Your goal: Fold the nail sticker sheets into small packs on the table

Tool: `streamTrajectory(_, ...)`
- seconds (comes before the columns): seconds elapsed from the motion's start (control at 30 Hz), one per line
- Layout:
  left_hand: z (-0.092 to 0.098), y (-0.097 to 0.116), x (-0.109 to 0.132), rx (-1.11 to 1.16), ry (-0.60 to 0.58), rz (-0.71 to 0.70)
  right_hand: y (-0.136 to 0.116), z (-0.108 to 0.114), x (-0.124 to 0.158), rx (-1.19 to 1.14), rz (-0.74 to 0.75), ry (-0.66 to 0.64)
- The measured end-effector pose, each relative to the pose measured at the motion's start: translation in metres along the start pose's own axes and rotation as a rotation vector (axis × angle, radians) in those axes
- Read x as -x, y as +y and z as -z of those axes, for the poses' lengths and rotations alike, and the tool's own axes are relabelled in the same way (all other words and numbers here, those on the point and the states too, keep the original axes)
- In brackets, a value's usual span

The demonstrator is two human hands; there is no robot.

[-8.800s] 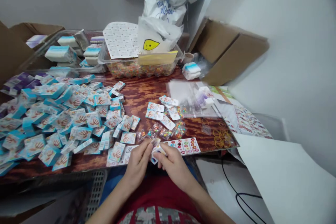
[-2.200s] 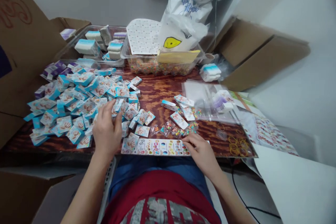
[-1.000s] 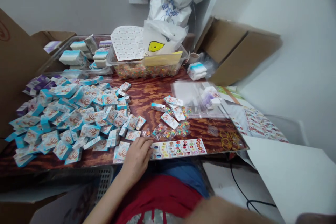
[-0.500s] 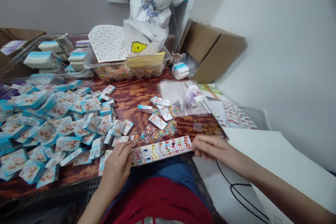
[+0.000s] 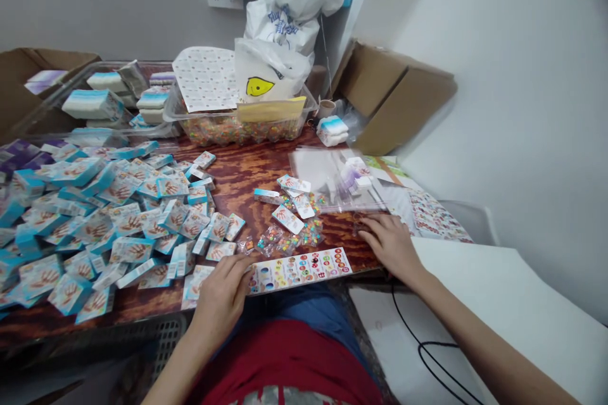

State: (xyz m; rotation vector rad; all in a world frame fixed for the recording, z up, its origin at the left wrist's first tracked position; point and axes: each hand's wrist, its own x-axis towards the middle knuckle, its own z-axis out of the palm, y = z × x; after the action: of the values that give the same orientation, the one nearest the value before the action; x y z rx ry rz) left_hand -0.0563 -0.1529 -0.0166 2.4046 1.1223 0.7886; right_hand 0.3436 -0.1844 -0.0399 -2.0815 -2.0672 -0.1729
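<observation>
My left hand [image 5: 224,291] is closed on the left end of a long white sticker strip [image 5: 300,269] printed with rows of small colourful pictures. The strip lies along the table's front edge, its right end free. My right hand [image 5: 390,243] rests at the table's right edge with fingers stretched out and slightly apart, covering the spot with the rubber bands. Just behind the strip lie small clear packets of coloured beads [image 5: 289,242]. Several small cards printed with a hand [image 5: 287,218] lie among them.
A large heap of small blue-and-white boxes [image 5: 128,221] covers the table's left side. Behind stand a clear tub of coloured packets [image 5: 228,130], white plastic bags [image 5: 280,28] and an open cardboard box [image 5: 394,92]. Clear plastic sleeves [image 5: 318,171] lie at the right; a black cable [image 5: 403,316] hangs below.
My right hand has let go of the strip's right end and moved forward and right onto the rubber bands. My left hand keeps its hold. The view has shifted slightly.
</observation>
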Motion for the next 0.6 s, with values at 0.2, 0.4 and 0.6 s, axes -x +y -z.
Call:
streamTrajectory(0.2,0.004,-0.004,0.003,-0.007,0.034,0.034,-0.01,-0.011,0.011,0.245,0.063,0.005)
streamTrajectory(0.4,0.004,-0.006,0.007,0.007,0.006,0.061,0.002,0.005,0.024,0.366,0.018,0.051)
streamTrajectory(0.6,-0.004,-0.002,0.011,-0.005,-0.052,0.09,-0.058,0.019,0.011,-0.027,0.011,0.063)
